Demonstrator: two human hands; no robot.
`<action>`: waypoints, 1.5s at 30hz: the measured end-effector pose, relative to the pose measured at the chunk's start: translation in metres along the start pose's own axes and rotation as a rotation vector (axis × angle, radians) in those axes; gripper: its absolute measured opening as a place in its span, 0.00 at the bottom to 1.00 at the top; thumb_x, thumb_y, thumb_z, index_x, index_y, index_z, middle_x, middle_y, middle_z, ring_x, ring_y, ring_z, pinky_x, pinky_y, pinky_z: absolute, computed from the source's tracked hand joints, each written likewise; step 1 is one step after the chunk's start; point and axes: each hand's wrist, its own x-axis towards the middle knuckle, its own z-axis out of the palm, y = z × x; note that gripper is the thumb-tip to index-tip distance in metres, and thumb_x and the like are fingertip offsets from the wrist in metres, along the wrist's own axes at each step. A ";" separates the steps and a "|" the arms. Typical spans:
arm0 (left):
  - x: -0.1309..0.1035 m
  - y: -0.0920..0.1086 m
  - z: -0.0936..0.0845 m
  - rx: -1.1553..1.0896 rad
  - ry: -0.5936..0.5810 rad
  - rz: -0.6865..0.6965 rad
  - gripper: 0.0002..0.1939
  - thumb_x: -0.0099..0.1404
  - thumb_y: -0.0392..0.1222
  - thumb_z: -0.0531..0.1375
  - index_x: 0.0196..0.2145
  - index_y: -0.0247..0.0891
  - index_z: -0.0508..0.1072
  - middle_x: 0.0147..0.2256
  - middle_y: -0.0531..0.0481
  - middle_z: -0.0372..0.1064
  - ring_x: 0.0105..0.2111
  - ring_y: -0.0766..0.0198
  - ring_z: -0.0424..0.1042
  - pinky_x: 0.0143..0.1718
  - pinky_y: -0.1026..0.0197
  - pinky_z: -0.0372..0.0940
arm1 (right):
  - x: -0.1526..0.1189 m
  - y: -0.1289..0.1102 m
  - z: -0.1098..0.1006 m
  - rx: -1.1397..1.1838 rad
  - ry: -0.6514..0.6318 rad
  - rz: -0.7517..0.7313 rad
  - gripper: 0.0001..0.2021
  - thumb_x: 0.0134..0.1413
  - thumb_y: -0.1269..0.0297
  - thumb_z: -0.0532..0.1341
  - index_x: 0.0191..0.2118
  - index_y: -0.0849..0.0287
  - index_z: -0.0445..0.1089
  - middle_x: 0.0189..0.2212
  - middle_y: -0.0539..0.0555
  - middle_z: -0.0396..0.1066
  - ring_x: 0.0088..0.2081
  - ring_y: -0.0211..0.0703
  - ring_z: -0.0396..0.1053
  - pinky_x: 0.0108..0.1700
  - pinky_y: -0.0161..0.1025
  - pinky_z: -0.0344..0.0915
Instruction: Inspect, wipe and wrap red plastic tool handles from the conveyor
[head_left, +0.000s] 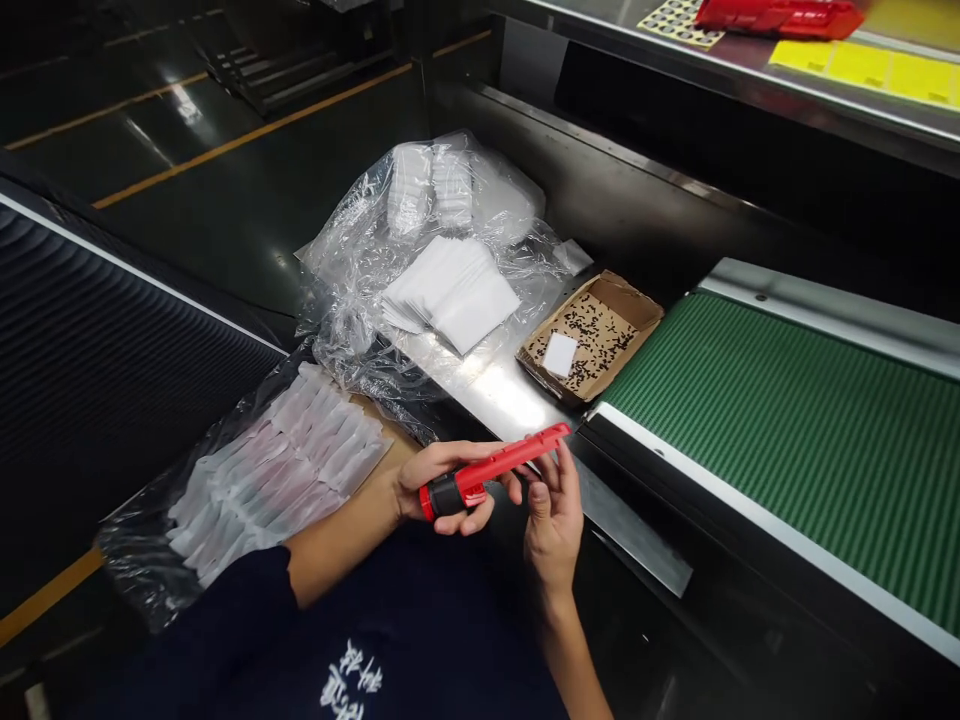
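A long red plastic device with a black band near its thick end is held slantwise in front of my body. My left hand is closed around that thick end, with fingertips showing below it. At the narrow end, the fingers of my right hand are curled up against the underside, near the tip. What kind of device it is, I cannot tell. Just beyond my hands lies a metal work surface with a shallow cardboard box on it, holding many tiny black pieces and a small white card.
White sleeves or sheets lie fanned on crumpled clear plastic. At lower left, wrapped reddish items fill a plastic-lined box. A green ribbed conveyor belt runs at right, a black ribbed one at left. Yellow labels lie on the upper shelf.
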 end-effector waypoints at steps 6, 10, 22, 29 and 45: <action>0.004 -0.031 0.025 -0.016 -0.074 -0.243 0.27 0.70 0.52 0.51 0.59 0.33 0.65 0.38 0.40 0.72 0.20 0.59 0.71 0.13 0.64 0.63 | -0.033 -0.023 -0.025 0.222 0.099 0.091 0.29 0.48 0.49 0.70 0.53 0.56 0.68 0.39 0.57 0.78 0.38 0.48 0.77 0.38 0.42 0.74; 0.003 -0.046 0.032 -0.029 -0.074 -0.271 0.27 0.70 0.56 0.51 0.56 0.33 0.69 0.42 0.39 0.73 0.34 0.51 0.77 0.27 0.58 0.73 | -0.058 -0.028 -0.035 0.288 0.256 0.107 0.20 0.46 0.54 0.72 0.43 0.57 0.71 0.33 0.53 0.79 0.37 0.45 0.77 0.38 0.40 0.73; -0.015 -0.083 0.039 0.177 0.058 -0.031 0.24 0.70 0.48 0.58 0.58 0.33 0.67 0.44 0.33 0.75 0.35 0.48 0.79 0.30 0.60 0.73 | -0.103 -0.042 -0.060 0.218 0.548 -0.003 0.18 0.50 0.54 0.70 0.42 0.59 0.69 0.34 0.53 0.78 0.35 0.47 0.78 0.44 0.49 0.74; -0.017 -0.082 0.050 0.217 0.058 -0.021 0.28 0.66 0.47 0.63 0.59 0.31 0.66 0.40 0.35 0.76 0.33 0.49 0.79 0.28 0.61 0.73 | -0.115 -0.051 -0.057 0.256 0.565 -0.054 0.19 0.48 0.55 0.71 0.42 0.58 0.70 0.34 0.52 0.79 0.37 0.49 0.79 0.45 0.50 0.74; -0.020 -0.073 0.053 0.261 0.106 0.025 0.26 0.66 0.46 0.63 0.57 0.30 0.68 0.38 0.36 0.77 0.30 0.51 0.79 0.26 0.63 0.71 | -0.113 -0.051 -0.054 0.214 0.472 -0.166 0.19 0.59 0.50 0.62 0.48 0.59 0.72 0.39 0.56 0.80 0.40 0.51 0.79 0.48 0.51 0.71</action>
